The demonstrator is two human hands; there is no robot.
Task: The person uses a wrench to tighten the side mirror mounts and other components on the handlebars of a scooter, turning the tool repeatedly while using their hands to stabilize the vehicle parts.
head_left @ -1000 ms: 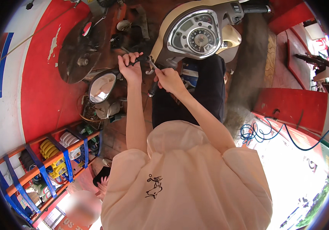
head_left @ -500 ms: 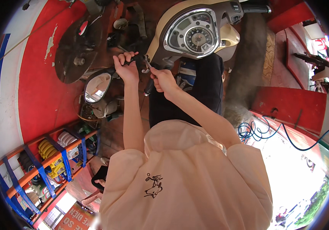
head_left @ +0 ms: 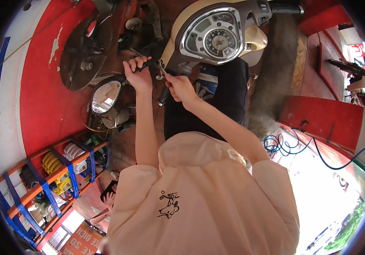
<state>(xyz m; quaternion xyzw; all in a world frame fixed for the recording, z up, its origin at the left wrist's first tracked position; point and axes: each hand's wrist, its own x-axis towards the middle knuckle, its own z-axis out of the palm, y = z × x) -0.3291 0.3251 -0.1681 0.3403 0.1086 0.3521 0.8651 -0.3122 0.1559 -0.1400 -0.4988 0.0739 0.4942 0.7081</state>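
Note:
My left hand (head_left: 139,77) is closed around the black stem of a scooter mirror (head_left: 106,98), just left of the handlebar. The mirror's glass faces up, to the left of my wrist. In my right hand (head_left: 181,90) is a slim metal wrench (head_left: 162,68), its far end against the mirror mount by the left grip. Under that hand the black handlebar grip (head_left: 162,96) points toward me. Beyond my hands is the scooter's beige and brown front with its chrome-rimmed dashboard (head_left: 213,37). The exact contact at the mount is too small to make out.
A red and white wall (head_left: 46,106) runs along the left. An orange and blue rack (head_left: 42,180) holds bottles at lower left, with another person's hand (head_left: 110,199) near it. A coiled blue hose (head_left: 282,144) lies at right. A dark round plate (head_left: 84,55) stands at far left.
My left hand and the mirror have shifted slightly to the left. The wrench stays at the mount. The other person's hand by the rack shows more fully, fingers spread.

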